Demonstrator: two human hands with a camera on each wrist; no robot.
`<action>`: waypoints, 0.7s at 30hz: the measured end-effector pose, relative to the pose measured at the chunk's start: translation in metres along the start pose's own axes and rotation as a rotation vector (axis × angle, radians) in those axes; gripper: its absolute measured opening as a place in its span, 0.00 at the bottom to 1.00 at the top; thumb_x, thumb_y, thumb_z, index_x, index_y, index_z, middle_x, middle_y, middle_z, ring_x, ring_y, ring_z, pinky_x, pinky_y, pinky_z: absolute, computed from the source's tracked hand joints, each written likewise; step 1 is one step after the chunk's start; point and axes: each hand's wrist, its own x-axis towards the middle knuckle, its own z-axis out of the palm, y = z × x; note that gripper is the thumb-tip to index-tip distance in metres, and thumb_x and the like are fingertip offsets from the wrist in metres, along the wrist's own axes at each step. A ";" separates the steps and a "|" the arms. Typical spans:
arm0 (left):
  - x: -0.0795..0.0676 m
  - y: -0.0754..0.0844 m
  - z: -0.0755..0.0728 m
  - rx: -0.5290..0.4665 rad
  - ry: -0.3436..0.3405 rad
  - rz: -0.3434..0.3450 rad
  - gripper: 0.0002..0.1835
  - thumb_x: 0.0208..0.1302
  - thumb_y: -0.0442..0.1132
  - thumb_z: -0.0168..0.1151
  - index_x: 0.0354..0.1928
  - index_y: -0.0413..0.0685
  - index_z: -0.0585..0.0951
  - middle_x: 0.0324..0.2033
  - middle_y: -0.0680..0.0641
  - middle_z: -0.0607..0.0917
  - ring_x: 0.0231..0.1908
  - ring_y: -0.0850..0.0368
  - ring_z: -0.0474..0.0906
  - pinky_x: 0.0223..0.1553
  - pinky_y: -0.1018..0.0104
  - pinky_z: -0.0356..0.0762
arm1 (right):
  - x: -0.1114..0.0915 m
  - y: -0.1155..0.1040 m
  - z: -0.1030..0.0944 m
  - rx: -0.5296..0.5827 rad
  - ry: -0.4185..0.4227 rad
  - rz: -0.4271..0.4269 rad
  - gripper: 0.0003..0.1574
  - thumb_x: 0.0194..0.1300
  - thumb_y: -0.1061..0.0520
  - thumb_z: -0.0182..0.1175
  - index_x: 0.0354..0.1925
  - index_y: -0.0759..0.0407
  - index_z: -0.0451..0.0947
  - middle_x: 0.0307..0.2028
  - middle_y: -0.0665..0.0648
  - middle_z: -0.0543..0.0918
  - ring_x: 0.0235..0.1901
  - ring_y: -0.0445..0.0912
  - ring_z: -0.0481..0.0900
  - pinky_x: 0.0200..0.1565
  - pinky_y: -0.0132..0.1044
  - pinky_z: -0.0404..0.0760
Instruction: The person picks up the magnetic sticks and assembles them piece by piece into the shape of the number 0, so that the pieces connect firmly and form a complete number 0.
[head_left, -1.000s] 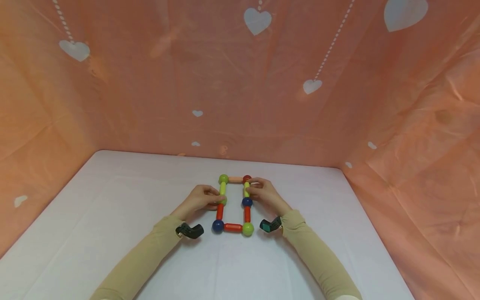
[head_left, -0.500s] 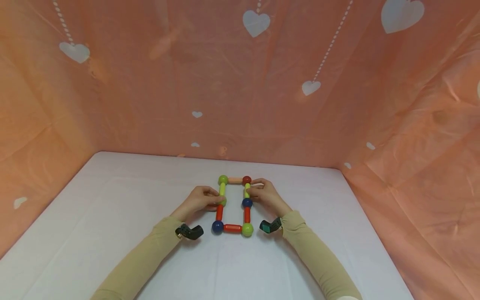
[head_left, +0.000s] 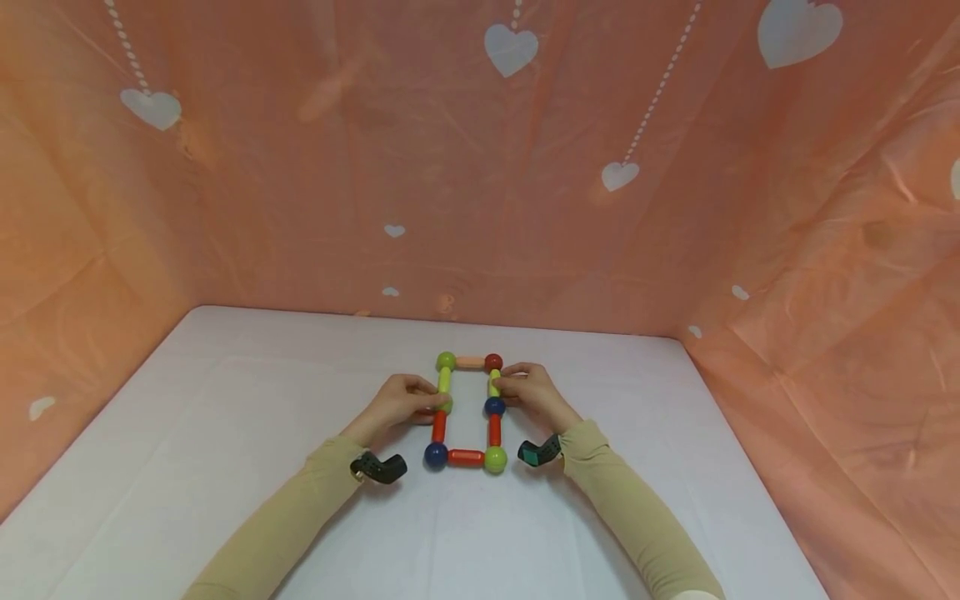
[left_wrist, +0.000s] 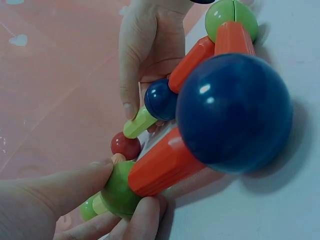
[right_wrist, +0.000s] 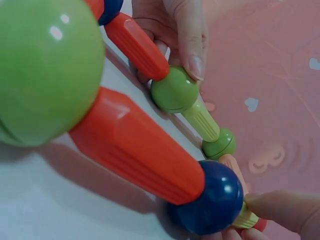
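Observation:
A rectangular frame of coloured balls and rods lies on the white table. My left hand (head_left: 406,401) pinches the middle green ball (left_wrist: 120,189) on the frame's left side, thumb above and fingers below. On the opposite side my right hand (head_left: 534,391) pinches the yellow-green rod (left_wrist: 140,121) between the red ball (head_left: 492,362) and a blue ball (right_wrist: 212,197). Red rods (head_left: 466,458) form the near half, with a blue ball (head_left: 436,456) at the near left corner and a green ball (head_left: 495,459) at the near right. A peach rod (head_left: 470,362) joins the far corners.
The white tabletop (head_left: 247,400) surrounds the frame. Behind and beside it hang orange-pink sheets (head_left: 450,167) printed with pale hearts. A black wrist camera (head_left: 378,467) sits on the left wrist and another camera (head_left: 540,451) on the right.
Both hands keep their hold, and the frame stays nearly still. The right index finger has drawn slightly off the red ball. The head view has shifted a little.

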 end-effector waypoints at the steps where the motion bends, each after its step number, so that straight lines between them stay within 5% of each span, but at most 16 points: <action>1: 0.000 0.000 0.000 -0.005 0.001 0.001 0.20 0.55 0.40 0.72 0.45 0.34 0.79 0.36 0.41 0.83 0.33 0.55 0.83 0.36 0.64 0.83 | 0.000 0.000 0.000 -0.002 0.001 -0.001 0.22 0.62 0.63 0.63 0.51 0.73 0.70 0.39 0.65 0.81 0.33 0.46 0.82 0.40 0.37 0.83; 12: -0.004 0.025 -0.012 0.170 0.032 0.108 0.17 0.61 0.43 0.67 0.43 0.34 0.79 0.30 0.39 0.83 0.26 0.50 0.82 0.30 0.61 0.83 | -0.003 0.001 -0.001 -0.030 -0.015 -0.013 0.24 0.59 0.63 0.64 0.53 0.70 0.72 0.39 0.63 0.83 0.37 0.47 0.82 0.43 0.38 0.82; 21: 0.032 0.055 -0.004 0.194 -0.046 0.288 0.16 0.65 0.47 0.63 0.47 0.42 0.80 0.42 0.38 0.82 0.39 0.46 0.81 0.44 0.55 0.79 | -0.002 0.004 -0.004 -0.018 -0.024 -0.006 0.24 0.60 0.64 0.64 0.53 0.71 0.71 0.40 0.63 0.83 0.37 0.47 0.82 0.44 0.39 0.82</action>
